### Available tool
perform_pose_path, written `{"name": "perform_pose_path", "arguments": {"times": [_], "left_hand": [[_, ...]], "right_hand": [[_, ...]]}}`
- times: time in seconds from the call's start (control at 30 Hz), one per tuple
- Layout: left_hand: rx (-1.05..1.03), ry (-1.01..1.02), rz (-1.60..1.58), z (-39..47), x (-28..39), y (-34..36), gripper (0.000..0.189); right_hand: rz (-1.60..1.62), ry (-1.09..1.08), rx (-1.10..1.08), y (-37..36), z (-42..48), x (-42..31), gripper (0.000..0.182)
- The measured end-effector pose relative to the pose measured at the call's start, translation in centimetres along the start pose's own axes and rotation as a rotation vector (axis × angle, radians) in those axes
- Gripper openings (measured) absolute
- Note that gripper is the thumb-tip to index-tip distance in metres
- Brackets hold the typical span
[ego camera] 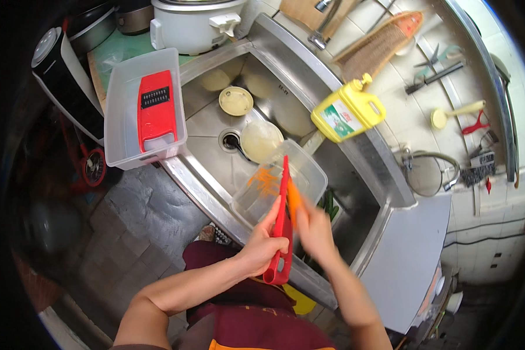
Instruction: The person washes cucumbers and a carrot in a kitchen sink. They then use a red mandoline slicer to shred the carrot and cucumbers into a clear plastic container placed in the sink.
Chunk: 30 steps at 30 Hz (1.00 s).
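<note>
My left hand (269, 243) grips a red plastic grater (281, 227) near its handle end. The grater is held on edge over a clear plastic container (313, 168) that rests across the sink. In my right hand (315, 229), slightly blurred, is an orange carrot (294, 199), pressed along the grater's right face. Orange carrot shreds (264, 180) lie in the container, left of the grater. The grater's cutting face is hidden from me.
A second red grater (157, 116) lies in a translucent plastic bin (118, 105) on the left sink edge. Two bowls (236, 101) (260, 140) sit in the steel sink (205, 131). A yellow jug (348, 109) stands on the far rim. Green vegetables (329, 205) show at right.
</note>
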State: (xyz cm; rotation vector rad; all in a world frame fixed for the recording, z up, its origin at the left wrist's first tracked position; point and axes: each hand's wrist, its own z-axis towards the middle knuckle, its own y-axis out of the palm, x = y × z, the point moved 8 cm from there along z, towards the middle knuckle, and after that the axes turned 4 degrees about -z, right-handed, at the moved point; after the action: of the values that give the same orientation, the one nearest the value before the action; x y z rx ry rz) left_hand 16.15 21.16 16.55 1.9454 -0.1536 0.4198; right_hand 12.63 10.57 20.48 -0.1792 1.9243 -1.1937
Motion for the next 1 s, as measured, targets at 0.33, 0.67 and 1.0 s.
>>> {"name": "perform_pose_path", "arguments": {"times": [0.33, 0.67, 1.0], "left_hand": [[-0.020, -0.025, 0.063, 0.0, -0.8, 0.6, 0.098], [-0.035, -0.068, 0.048, -0.5, -0.8, 1.6, 0.099], [-0.005, -0.051, 0.076, 0.1, -0.7, 0.8, 0.099]], "right_hand": [[-0.112, 0.124, -0.009, -0.3, 2.3, 2.0, 0.039], [-0.085, 0.082, 0.112, -0.9, 4.1, 2.6, 0.038], [-0.071, 0.059, 0.109, -1.1, 3.9, 3.2, 0.037]]}}
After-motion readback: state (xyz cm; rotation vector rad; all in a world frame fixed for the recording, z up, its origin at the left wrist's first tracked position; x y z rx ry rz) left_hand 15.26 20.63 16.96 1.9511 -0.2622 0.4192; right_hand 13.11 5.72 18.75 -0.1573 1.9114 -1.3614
